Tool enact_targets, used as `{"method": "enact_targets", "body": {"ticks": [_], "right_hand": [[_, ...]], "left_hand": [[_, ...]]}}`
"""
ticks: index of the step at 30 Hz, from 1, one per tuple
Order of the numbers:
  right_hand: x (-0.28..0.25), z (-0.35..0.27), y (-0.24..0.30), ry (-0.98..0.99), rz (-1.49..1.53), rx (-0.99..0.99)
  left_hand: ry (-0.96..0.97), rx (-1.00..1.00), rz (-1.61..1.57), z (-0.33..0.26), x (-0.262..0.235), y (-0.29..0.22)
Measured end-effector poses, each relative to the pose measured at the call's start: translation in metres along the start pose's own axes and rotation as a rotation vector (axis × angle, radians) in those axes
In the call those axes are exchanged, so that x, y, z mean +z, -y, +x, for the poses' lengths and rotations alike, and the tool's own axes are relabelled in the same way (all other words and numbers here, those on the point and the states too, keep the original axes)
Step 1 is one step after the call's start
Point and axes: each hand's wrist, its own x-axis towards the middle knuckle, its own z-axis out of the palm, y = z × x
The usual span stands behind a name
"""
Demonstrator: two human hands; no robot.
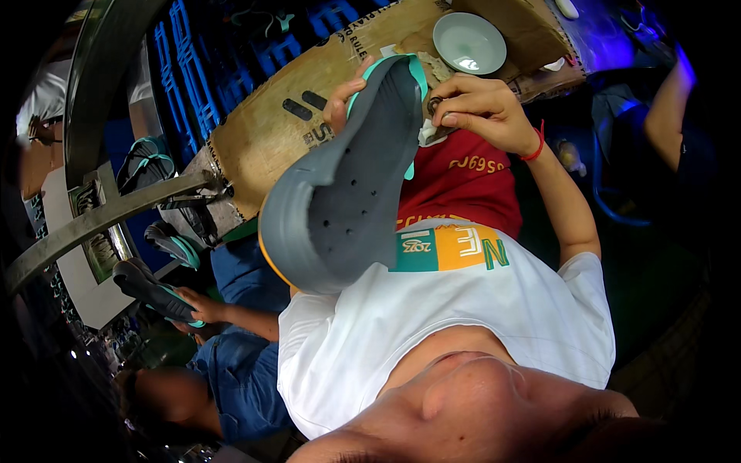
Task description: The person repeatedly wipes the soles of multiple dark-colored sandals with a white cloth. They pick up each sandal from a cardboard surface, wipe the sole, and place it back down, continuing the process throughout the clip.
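A large grey foam clog (340,185) with small holes and teal edging is tilted up in front of my chest. My left hand (346,99) grips it at the far left side, its fingers round the teal edge. My right hand (482,114) is closed in a pinch beside the clog's right edge. A small white wad (431,133) shows at its fingertips, with something dark next to it. What exactly the fingers hold is partly hidden.
A shallow white bowl (469,44) stands on a cardboard-covered bench (255,147) ahead. Blue racks (185,77) stand behind it at left. A curved metal bar (116,216) crosses the left. A co-worker (239,378) at lower left holds another grey clog (150,289); a further arm (670,108) is at right.
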Motion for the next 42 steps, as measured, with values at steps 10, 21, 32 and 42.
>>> {"method": "enact_targets", "body": {"ticks": [10,21,32,42], "right_hand": [[0.019,0.014,0.023,-0.012,-0.037,-0.124],[0.018,0.004,0.028,-0.055,0.092,-0.12],[0.011,-0.029,0.02,-0.597,0.339,0.047],[0.014,-0.049,0.014,-0.596,0.246,0.164]], "left_hand": [[0.06,0.436,0.388,0.007,-0.002,0.014],[-0.068,0.17,0.374,0.001,-0.012,0.015],[-0.175,0.165,0.548,0.154,-0.002,-0.148],[0.165,0.154,0.843,0.25,-0.029,-0.181]]}}
